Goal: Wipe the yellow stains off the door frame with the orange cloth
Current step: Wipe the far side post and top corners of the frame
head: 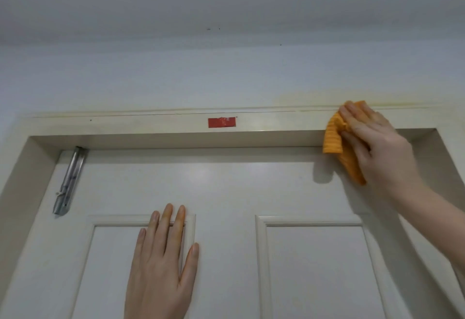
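In the head view, my right hand (375, 140) was at the upper right of the frame, and its grip was pressed on the orange cloth (338, 142). The cloth was held flat against the top bar of the door frame (264, 123), near its right corner. One part of the cloth hung down over the edge of the bar, in front of the door (226, 193). Pale yellow stains (312, 98) showed on the wall just above the bar, to the left and to the right of the cloth.

My left hand (161, 266) was at the lower centre, its grip released, with the palm flat on the door and the fingers (167, 220) spread over the moulding of the left panel. The fingertips looked a little yellow.

A red piece of tape (222, 122) sat in the middle of the top bar. A metal bolt (69, 180) was fixed at the upper left corner of the door.
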`<state>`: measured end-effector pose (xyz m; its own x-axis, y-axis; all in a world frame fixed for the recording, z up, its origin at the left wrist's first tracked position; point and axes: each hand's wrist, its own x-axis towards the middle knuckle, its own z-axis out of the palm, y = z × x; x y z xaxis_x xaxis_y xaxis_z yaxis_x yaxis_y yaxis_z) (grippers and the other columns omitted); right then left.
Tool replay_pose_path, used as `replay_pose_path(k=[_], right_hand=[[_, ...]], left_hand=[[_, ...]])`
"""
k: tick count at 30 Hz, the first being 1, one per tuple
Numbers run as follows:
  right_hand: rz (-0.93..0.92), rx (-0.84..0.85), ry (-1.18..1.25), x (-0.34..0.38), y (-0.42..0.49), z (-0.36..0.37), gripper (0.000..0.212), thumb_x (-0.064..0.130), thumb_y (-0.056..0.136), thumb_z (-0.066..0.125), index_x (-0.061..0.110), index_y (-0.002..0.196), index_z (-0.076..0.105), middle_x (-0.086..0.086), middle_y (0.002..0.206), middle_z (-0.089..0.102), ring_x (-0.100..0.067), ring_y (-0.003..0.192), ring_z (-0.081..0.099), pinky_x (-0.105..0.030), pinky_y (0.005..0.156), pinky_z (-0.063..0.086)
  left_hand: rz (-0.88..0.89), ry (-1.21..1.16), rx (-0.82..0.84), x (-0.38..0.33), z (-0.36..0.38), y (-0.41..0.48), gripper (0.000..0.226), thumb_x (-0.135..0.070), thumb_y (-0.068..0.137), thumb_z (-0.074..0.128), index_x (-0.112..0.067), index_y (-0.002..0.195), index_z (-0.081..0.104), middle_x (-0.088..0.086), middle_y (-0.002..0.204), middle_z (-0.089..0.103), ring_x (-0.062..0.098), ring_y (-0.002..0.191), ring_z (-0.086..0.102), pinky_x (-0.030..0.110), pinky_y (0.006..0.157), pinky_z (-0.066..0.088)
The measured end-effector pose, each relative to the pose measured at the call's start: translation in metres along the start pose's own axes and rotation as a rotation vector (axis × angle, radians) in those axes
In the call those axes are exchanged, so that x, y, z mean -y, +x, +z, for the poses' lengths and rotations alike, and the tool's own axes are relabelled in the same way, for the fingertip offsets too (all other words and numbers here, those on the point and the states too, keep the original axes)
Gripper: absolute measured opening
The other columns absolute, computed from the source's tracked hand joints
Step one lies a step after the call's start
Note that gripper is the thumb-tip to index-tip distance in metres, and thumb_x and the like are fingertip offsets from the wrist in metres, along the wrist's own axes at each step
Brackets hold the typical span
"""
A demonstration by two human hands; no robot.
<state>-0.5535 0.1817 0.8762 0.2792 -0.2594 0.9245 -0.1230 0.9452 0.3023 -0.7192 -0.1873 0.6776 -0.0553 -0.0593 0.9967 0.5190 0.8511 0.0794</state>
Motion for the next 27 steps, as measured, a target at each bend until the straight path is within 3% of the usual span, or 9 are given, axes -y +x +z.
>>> replay_pose_path(k=[7, 17, 23, 27], right_hand=[[-0.25, -0.078, 0.015, 0.094, 0.036, 0.072, 0.042, 0.026, 0.104, 0.049, 0.005, 0.138, 0.064, -0.014, 0.144, 0.061, -0.037, 0.138, 0.055, -0.05, 0.115, 0.042], [-0.262, -0.152, 0.042, 0.149, 0.043, 0.108, 0.04, 0.024, 0.106, 0.05, 0.01, 0.14, 0.064, -0.009, 0.146, 0.06, -0.031, 0.141, 0.052, -0.043, 0.119, 0.033], [-0.275, -0.125, 0.02, 0.2, 0.055, 0.131, 0.038, 0.017, 0.104, 0.056, 0.007, 0.139, 0.064, -0.012, 0.145, 0.061, -0.035, 0.14, 0.053, -0.05, 0.116, 0.039], [-0.298, -0.114, 0.02, 0.251, 0.069, 0.155, 0.038, 0.021, 0.105, 0.051, 0.006, 0.137, 0.065, -0.014, 0.141, 0.064, -0.037, 0.137, 0.056, -0.053, 0.112, 0.044]], left_hand=[[0.018, -0.028, -0.037, 0.002, 0.002, 0.009, 0.071, -0.052, 0.107, 0.037, -0.033, 0.174, 0.023, -0.012, 0.181, 0.021, 0.014, 0.17, 0.012, 0.033, 0.136, 0.005], [0.083, 0.0, 0.037, 0.061, -0.019, 0.01, 0.067, -0.06, 0.111, 0.026, -0.037, 0.174, 0.019, -0.017, 0.182, 0.015, 0.013, 0.17, 0.01, 0.035, 0.136, 0.005], [0.145, 0.081, 0.06, 0.113, -0.037, 0.023, 0.07, -0.055, 0.11, 0.034, -0.031, 0.174, 0.021, -0.012, 0.182, 0.019, 0.014, 0.169, 0.016, 0.044, 0.135, 0.013], [0.113, 0.108, 0.099, 0.143, -0.049, 0.031, 0.072, -0.058, 0.111, 0.029, -0.033, 0.175, 0.008, -0.014, 0.183, 0.007, 0.011, 0.17, 0.004, 0.042, 0.135, 0.008]])
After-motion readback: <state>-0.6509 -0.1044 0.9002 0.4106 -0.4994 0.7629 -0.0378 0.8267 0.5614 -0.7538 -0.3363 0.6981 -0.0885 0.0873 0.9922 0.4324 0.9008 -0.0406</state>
